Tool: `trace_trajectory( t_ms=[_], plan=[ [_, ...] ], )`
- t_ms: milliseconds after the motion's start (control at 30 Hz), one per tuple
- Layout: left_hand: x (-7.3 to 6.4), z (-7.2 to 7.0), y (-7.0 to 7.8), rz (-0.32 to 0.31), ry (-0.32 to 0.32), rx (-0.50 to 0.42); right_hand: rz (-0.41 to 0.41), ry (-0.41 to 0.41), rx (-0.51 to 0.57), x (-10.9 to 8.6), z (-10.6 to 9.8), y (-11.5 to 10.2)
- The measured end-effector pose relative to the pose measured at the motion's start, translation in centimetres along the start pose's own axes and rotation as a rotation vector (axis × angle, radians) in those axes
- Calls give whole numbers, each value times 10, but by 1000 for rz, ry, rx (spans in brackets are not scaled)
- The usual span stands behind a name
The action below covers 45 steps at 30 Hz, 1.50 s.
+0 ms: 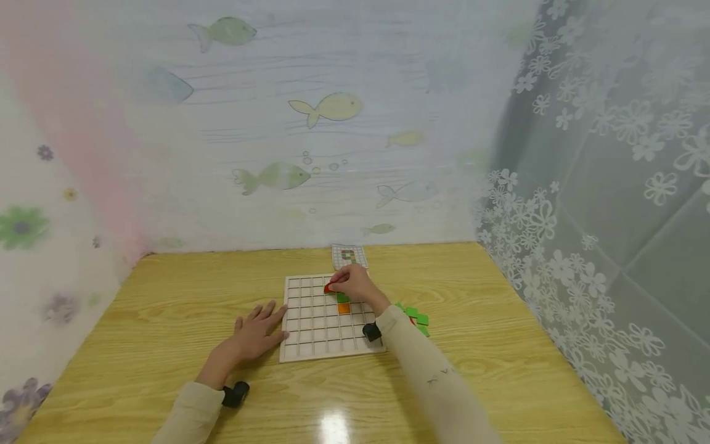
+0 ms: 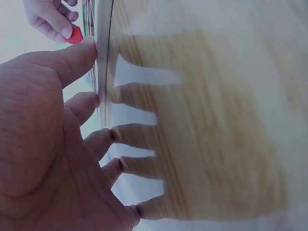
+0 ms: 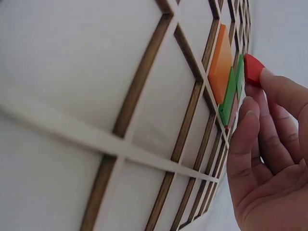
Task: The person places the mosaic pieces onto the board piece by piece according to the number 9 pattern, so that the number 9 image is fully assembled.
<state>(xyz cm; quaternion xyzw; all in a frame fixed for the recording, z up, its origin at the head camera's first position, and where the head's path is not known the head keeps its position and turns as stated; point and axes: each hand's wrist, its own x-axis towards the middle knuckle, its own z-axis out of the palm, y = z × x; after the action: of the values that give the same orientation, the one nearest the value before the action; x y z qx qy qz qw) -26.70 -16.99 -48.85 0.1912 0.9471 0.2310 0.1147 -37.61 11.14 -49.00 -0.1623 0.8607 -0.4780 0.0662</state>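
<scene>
A pale wooden grid board (image 1: pixel 310 336) lies on the table, its square cells framed by thin raised strips. My right hand (image 1: pixel 356 286) pinches a small red tile (image 3: pixel 253 70) with a curved edge over the board's far rows. Nearby in the cells sit an orange tile (image 1: pixel 344 308) and a green tile (image 1: pixel 342 298); the right wrist view shows more green beyond the orange one. My left hand (image 1: pixel 256 333) lies with spread fingers at the board's left edge, thumb and index finger touching it in the left wrist view.
Several loose green tiles (image 1: pixel 423 319) lie right of the board, some red among them, partly behind the right sleeve. Behind the board is a printed pattern card (image 1: pixel 359 254). The wooden table (image 1: pixel 166 320) meets a fish-patterned wall (image 1: pixel 277 216) at the back.
</scene>
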Motion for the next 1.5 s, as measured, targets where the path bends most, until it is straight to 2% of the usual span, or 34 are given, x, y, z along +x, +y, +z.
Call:
trace_trajectory(
  t_ms=[233,433,733,1500],
  plan=[
    [1,3,-3,-7,3,3,14,-15,0,5,9,-5],
    [2,4,-3,-11,2,3,-16,-26,-48,5,13,-11],
    [-4,-1,3,1,0,-40,2,-33,-141,12,20,-4],
    [-1,-1,3,-11,-3,-26,23,-20,-93,15,23,-1]
  ],
)
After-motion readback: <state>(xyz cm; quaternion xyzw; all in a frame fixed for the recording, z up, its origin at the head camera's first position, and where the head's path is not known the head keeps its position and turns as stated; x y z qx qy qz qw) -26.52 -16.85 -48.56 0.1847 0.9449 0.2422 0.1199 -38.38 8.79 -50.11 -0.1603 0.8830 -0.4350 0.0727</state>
